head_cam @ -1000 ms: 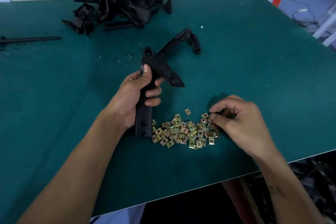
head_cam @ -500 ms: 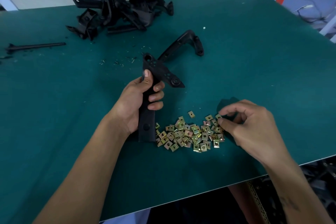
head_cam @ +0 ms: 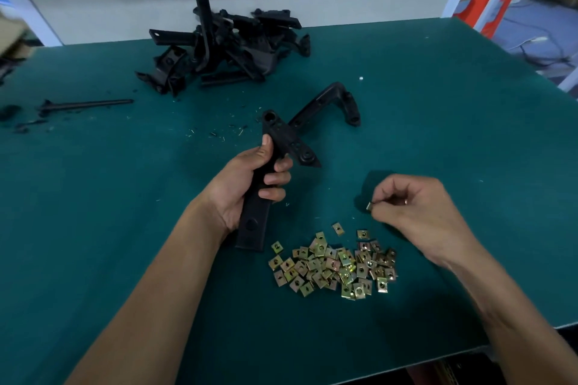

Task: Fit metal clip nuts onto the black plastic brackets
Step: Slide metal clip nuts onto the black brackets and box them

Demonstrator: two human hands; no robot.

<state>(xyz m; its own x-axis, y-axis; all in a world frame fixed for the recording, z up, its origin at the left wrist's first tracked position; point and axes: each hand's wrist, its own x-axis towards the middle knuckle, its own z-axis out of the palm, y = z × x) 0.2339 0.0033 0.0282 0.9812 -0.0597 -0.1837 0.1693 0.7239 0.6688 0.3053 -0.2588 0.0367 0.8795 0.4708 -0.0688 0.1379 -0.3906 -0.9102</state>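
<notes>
Bracket in your left, one clip nut pinched in your right

Green table (head_cam: 438, 103) first, then the heap of black brackets (head_cam: 225, 44) up at 12 o'clock, plus one loose bracket (head_cam: 328, 103) at 1 o'clock. Your left hand (head_cam: 247, 184) has its fingers wrapped round the black bracket (head_cam: 275, 166) dead center. The clip nut pile (head_cam: 334, 266) sits at 5 o'clock. Your right hand (head_cam: 416, 209), at 3 o'clock, pinches a single clip nut (head_cam: 369, 206) just above the pile
</notes>
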